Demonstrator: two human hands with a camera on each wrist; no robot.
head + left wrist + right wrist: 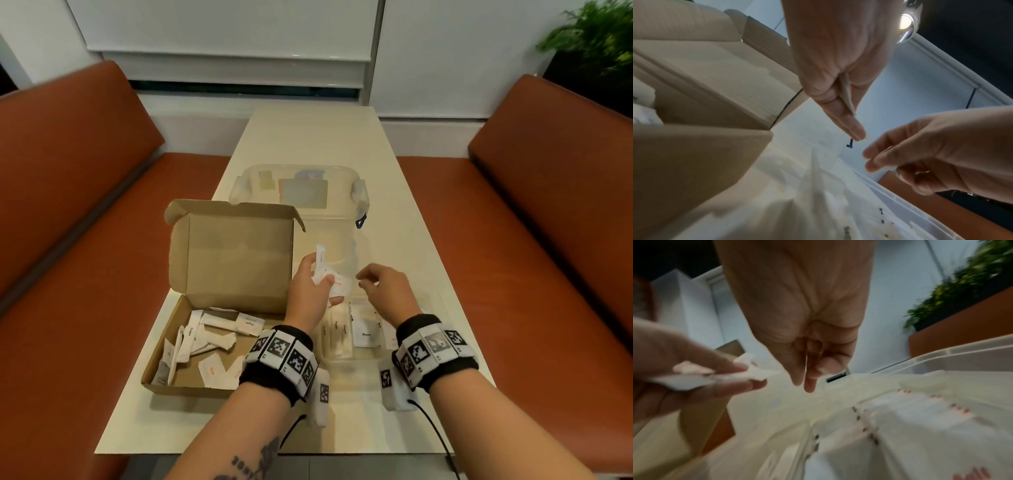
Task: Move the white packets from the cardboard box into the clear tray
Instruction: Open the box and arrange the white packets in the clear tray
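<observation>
The box (191,342) sits left on the desk (404,240), several packets still inside. The left hand (308,291) pinches a few packets (330,275) just left of the right hand (383,291), long axis roughly upright. The right fingers (364,274), loosely curled and empty, reach toward them over the tray (342,358). The right wrist view shows the rows already in the tray close up.
</observation>
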